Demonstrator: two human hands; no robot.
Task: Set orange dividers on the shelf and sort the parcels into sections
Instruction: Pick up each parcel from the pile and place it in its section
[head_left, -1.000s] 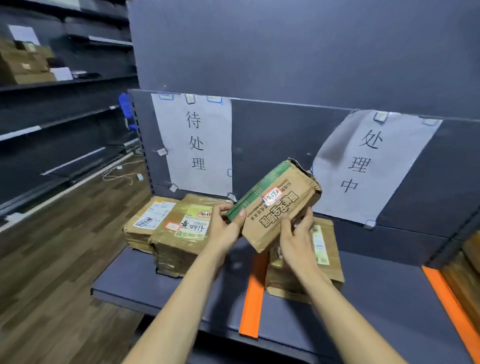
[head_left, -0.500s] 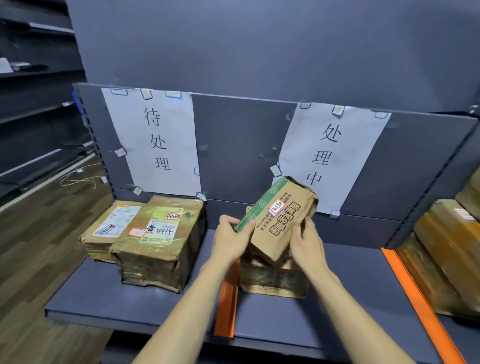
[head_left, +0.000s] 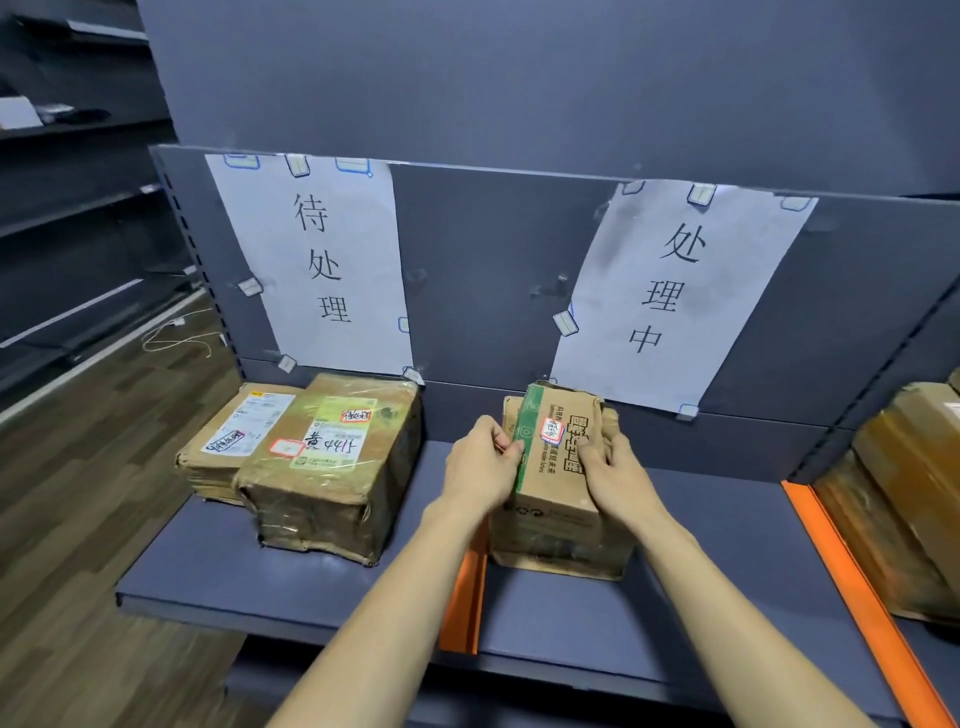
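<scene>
Parcels are the thing to sort here, and the head view shows five of them that I can count. Two sit at the left end of the shelf (head_left: 218, 561) under the left paper sign (head_left: 317, 260): a flat parcel (head_left: 234, 431) and a big taped parcel (head_left: 327, 467) touching it. In the middle part, under the right paper sign (head_left: 670, 291), a small box (head_left: 558, 457) with a green stripe sits on top of a lower parcel (head_left: 561, 545). One more brown parcel (head_left: 904, 499) lies at the far right. Two orange dividers show: a near divider (head_left: 462, 597) just left of the stack, and a far divider (head_left: 857, 587) on the right. The left hand (head_left: 480, 467) grips the small box on its left side, with fingers curled on the green edge. The right hand (head_left: 618, 473) grips its right side. So the box lies right between both hands, equally near each, and its long side runs away from the person toward the back wall. I think the box is down, so the hands only need to let go and pull back toward the person.
</scene>
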